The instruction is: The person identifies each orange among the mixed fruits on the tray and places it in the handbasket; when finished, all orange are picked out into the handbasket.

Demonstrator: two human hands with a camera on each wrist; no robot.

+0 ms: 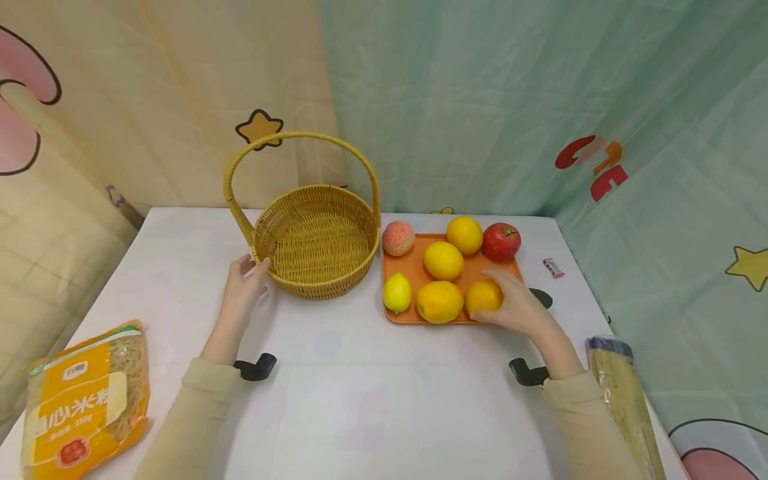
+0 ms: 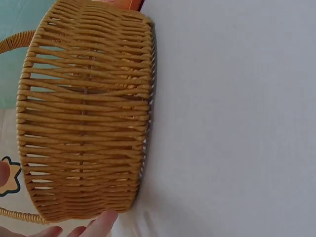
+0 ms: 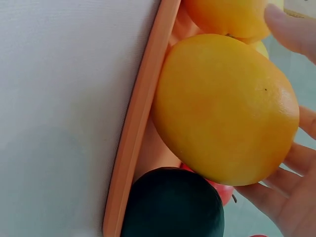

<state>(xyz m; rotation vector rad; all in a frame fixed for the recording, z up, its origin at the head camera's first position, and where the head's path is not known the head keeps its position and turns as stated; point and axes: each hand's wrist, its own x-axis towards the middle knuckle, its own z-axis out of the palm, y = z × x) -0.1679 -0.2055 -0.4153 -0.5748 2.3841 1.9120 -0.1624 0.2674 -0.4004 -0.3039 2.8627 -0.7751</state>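
My right hand curves its fingers and thumb round an orange at the front right of the orange tray. On this tray are a peach, a lemon, several yellow fruits and a red apple. Beside the orange, a dark green avocado shows in the right wrist view, partly hidden by my hand in the head view. My left hand has loose fingers at the left side of a wicker basket, fingertips right at its wall. Nothing lies inside the basket, whose tall handle stands upright.
A bag of rice noodles lies at the left, and a long pack of noodles at the right edge. Right of the tray is a small wrapped candy. Curtains hang behind the white table.
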